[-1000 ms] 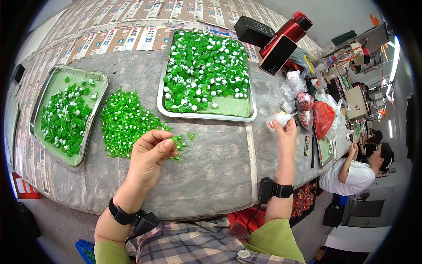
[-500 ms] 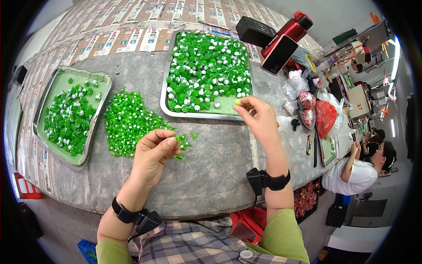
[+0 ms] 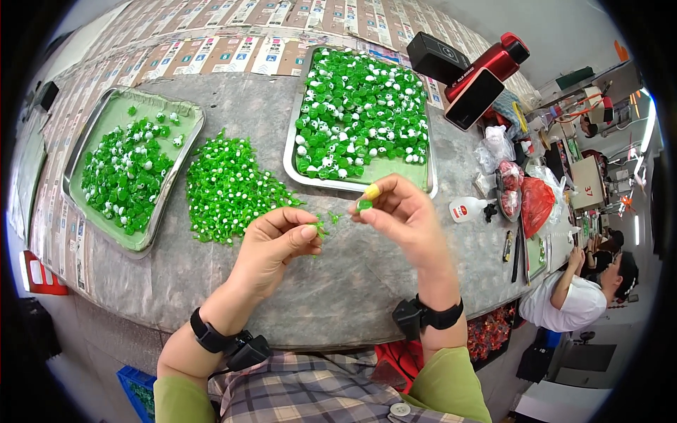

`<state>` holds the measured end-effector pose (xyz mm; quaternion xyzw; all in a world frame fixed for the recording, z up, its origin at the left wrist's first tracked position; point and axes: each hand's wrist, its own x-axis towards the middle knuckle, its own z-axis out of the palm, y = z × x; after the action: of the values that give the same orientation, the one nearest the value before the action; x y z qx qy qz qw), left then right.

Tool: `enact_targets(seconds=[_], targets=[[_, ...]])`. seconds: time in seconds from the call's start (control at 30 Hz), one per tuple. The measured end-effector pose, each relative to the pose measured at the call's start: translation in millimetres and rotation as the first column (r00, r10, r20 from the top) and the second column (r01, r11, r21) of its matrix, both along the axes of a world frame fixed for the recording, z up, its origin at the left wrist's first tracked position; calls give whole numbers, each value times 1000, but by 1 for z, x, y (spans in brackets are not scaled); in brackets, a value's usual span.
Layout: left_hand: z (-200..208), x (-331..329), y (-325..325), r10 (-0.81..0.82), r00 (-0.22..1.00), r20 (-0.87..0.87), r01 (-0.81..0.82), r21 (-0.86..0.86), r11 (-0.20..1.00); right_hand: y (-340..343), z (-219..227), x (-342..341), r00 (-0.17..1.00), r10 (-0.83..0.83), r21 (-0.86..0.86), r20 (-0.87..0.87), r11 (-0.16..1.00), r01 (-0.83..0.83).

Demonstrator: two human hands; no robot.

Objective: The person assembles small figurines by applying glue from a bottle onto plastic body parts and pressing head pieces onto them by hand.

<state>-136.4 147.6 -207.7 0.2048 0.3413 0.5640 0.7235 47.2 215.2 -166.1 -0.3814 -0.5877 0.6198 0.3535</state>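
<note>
My right hand pinches a small round green piece between thumb and index finger; a yellow wrap covers that index fingertip. Close to its left, my left hand has thumb and fingers pressed together; what they hold is too small to make out among loose green bits behind the fingertips. A heap of small green pieces with white dots lies on the table past my left hand. Beyond my right hand, a metal tray holds many green and white pieces with black dots.
At the left stands another metal tray of green and white pieces. A red bottle, a phone and a black box are at the back right. A white bottle and a red bag lie right; a co-worker sits beyond.
My right hand has come back from the large tray's near edge toward my left hand, now showing a round green piece in its pinch. The view has shifted slightly left.
</note>
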Motion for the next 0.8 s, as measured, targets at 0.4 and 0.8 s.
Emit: enact_targets(seconds=[0.4,0.8], targets=[[1,3,-1,5,998,61,-5,2,1000,-31,-14,-22,981,-40,-135,-192,991,14],[-1,3,1,39,999,19,-40,11,999,-30,-16,-18,986,-59,-9,-157,998,59]])
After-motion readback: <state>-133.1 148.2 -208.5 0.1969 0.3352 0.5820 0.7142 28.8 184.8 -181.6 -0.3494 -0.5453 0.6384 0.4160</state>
